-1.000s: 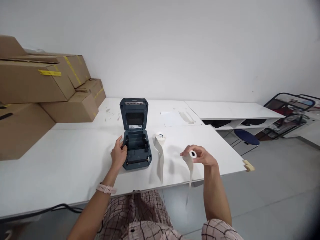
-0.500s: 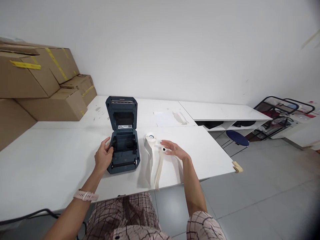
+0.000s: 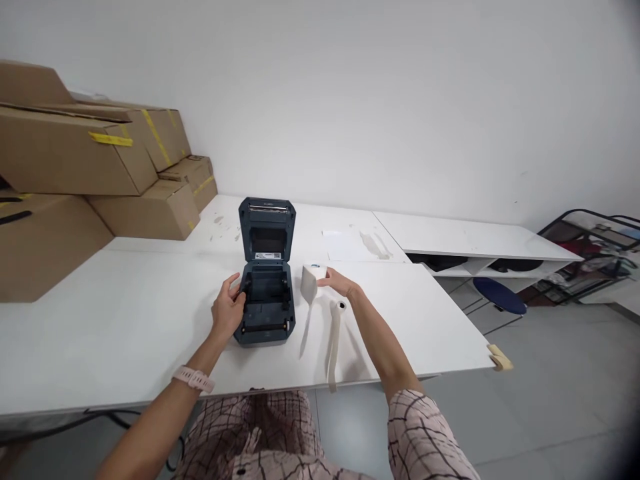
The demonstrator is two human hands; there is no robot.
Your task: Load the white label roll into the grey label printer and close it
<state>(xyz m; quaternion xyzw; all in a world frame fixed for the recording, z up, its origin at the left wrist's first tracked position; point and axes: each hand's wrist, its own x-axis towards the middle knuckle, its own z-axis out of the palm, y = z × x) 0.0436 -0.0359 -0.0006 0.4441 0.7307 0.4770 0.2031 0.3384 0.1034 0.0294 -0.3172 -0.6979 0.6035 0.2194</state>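
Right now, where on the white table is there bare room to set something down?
Bare: the table between the cardboard boxes, left hand and front edge; also between the right forearm and the yellowish corner piece. Crowded: mid-table, where the open dark device, the larger roll in the right hand and the smaller roll sit close together.

printer on table | paper rolls right of printer | boxes left

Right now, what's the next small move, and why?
Probably lift the thick roll over the printer: the right grip holds it, the left grip is at the printer's left edge, the lid stands open, and no roll shows in the bay.
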